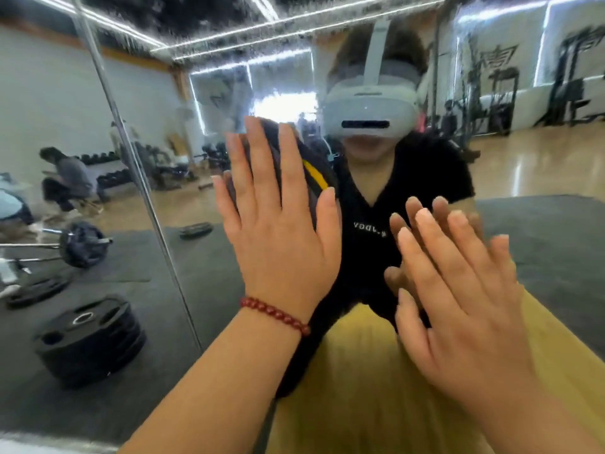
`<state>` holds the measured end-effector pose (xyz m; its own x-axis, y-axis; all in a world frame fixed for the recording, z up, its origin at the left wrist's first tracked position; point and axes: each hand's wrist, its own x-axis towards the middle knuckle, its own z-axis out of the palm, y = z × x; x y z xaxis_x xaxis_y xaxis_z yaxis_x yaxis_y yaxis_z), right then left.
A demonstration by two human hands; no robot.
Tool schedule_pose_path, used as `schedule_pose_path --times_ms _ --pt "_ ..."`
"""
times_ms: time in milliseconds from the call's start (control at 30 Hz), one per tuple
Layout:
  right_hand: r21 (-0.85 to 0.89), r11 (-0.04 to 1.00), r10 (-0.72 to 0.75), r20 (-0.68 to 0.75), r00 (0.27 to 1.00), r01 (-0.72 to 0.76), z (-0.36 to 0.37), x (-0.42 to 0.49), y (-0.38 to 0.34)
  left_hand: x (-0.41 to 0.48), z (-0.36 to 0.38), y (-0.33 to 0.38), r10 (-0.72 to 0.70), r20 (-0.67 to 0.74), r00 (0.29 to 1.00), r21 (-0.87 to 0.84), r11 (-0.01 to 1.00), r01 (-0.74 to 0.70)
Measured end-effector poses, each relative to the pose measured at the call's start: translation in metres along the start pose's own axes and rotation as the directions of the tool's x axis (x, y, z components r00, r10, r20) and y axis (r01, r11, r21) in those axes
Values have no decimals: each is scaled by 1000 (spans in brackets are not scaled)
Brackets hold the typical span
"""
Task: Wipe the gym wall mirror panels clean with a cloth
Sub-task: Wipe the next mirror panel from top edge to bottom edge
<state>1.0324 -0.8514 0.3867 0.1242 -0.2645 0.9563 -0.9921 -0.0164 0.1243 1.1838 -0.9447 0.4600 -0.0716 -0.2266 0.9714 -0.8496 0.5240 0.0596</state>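
Observation:
The wall mirror panel (209,267) fills the view straight ahead. My left hand (278,224), with a red bead bracelet at the wrist, presses a dark cloth with a yellow stripe (311,172) flat against the glass, fingers straight and spread. My right hand (465,296) lies flat on the mirror further right and lower, fingers straight, holding nothing. The upper part of the glass shows wet streaks and droplets. My own reflection, in a black top and a white headset, appears behind both hands.
A metal seam (144,191) runs down between this panel and the panel on the left. Reflected in the glass are stacked weight plates (88,339), a barbell (75,245), dark floor mats, gym machines at the right and a seated person (68,178).

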Motion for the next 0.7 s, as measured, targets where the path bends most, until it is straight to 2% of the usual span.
schedule_pose_path --times_ms 33,100,167,200,267,367,433,500,567,633,667,700 --pt "-16 1000 7 -27 1000 -7 -2 12 7 0 0 4 36 11 999 14 999 -37" --pt "-29 999 26 -60 998 -28 -7 33 17 -12 -1 8 249 103 963 50 966 -255" --pt "-28 999 32 -58 998 -34 -9 46 23 -19 -5 1 462 188 867 68 874 -481" --pt "-35 999 31 -52 998 -33 -9 49 24 -14 -8 -5 516 207 831 72 839 -539" --pt "-55 998 17 -43 999 -20 -8 50 26 9 -12 -11 526 180 831 95 832 -547" --pt "-80 997 -14 -73 997 8 -11 51 30 53 -16 -2 318 62 946 76 944 -322" --pt "-117 993 -33 -112 993 20 -15 59 38 62 -17 11 246 48 968 62 967 -249" --pt "-139 990 -47 -134 990 28 -19 70 49 50 -14 19 372 94 924 85 921 -379" --pt "-153 987 -74 -131 989 53 -22 80 59 39 -14 15 550 156 820 104 817 -567" --pt "-152 986 -91 -114 989 73 -22 83 64 52 -18 3 634 164 756 121 748 -653" --pt "-149 986 -91 -110 990 75 -21 84 65 66 -20 -2 619 140 773 131 762 -634" --pt "-148 986 -91 -109 990 75 -20 83 65 81 -22 -5 563 110 819 130 809 -573"
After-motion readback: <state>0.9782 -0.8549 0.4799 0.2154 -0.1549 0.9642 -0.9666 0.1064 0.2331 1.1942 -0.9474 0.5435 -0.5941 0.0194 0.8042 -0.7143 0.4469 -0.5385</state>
